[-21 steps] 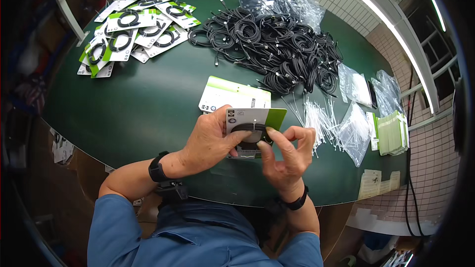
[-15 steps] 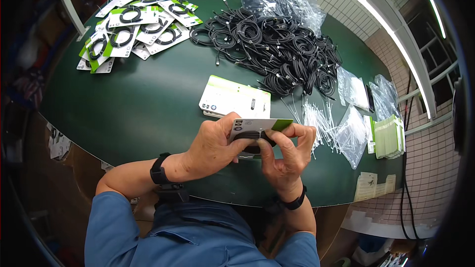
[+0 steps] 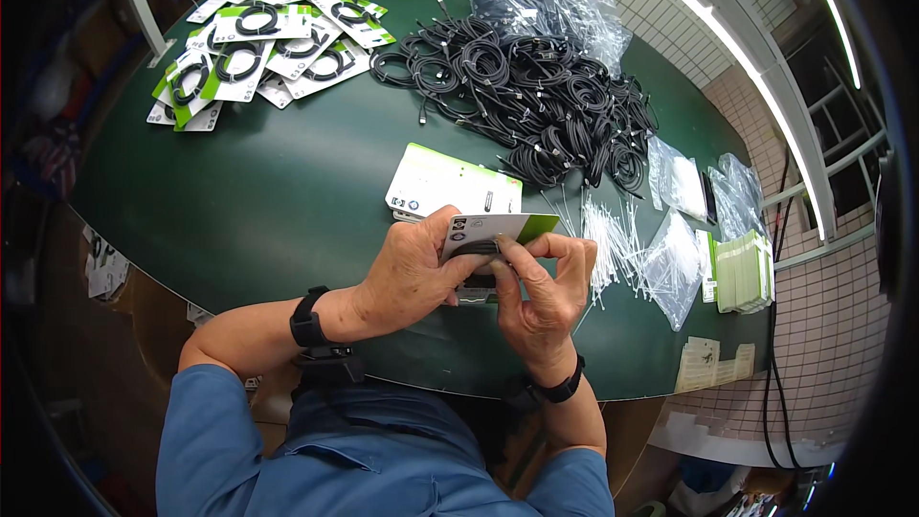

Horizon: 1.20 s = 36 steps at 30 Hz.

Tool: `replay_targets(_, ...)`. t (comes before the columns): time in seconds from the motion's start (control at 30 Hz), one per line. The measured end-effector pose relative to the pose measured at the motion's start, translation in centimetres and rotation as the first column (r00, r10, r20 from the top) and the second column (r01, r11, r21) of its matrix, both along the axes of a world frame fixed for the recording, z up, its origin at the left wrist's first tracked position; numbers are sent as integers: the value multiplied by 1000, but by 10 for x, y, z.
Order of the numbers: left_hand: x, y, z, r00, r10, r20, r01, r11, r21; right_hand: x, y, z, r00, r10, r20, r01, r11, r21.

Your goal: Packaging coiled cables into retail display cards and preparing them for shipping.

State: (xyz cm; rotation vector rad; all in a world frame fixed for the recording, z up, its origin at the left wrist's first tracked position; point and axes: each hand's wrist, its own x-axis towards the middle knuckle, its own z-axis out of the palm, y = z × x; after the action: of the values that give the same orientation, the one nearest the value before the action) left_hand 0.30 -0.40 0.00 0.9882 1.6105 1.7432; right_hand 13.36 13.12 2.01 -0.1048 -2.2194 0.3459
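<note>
Tilted above the table's near side is a white and green packaging card (image 3: 490, 226) with a coiled black cable (image 3: 473, 249) against it. My left hand (image 3: 407, 263) grips the card and coil at their left end, thumb pressed across the cable. The closed thumb and fingers of my right hand (image 3: 544, 299) pinch at the middle of the coil; what is between the fingertips is too small and covered to make out. Just beyond my hands lies a stack of similar cards (image 3: 440, 182). Loose white cable ties (image 3: 603, 241) spread to the right of my right hand.
A big heap of black coiled cables (image 3: 536, 101) fills the back middle, with a clear bag of more (image 3: 593, 24) behind. Carded cables (image 3: 258, 38) pile up at far left. Plastic bags (image 3: 675, 268) and a bundle of green-white cards (image 3: 745, 273) stand at right.
Both hands have shifted slightly left and up together with the card. My right fingertips still pinch at the coil, which my left hand keeps hold of.
</note>
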Motion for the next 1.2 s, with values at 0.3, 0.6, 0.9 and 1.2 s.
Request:
replay_targets(0.3,-2,6,-4,980,-59,189,56,998,24,-8,-2,-3,999,38,38,-42,992,122)
replay_targets(0.6,-19,6,2,930,-138,340,104,988,117,17,96,-19,938,-342,57,346,932,-104)
replay_targets(0.9,-21,5,-3,925,-164,342,90,971,223,25,139,-68,768,-381,516,470,881,-49)
replay_targets(1.2,-22,-2,0,953,-141,270,49,946,322,19,131,-71,783,-425,454,476,879,0)
